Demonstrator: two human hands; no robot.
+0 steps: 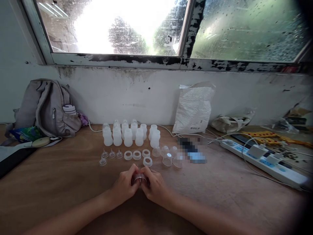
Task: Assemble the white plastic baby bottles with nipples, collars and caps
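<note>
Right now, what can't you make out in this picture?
In the head view:
Clear part: partly hidden by left hand and right hand.
Black flat thing: cut off by left edge.
Pixelated patch: contents masked.
Print on white bag: too small.
Beyond window: mostly lost in glare.

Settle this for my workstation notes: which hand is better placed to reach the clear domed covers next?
Probably the right hand: the clear covers lie on its side, farther from the left hand. Both hands are gripping a translucent part, though.
</note>
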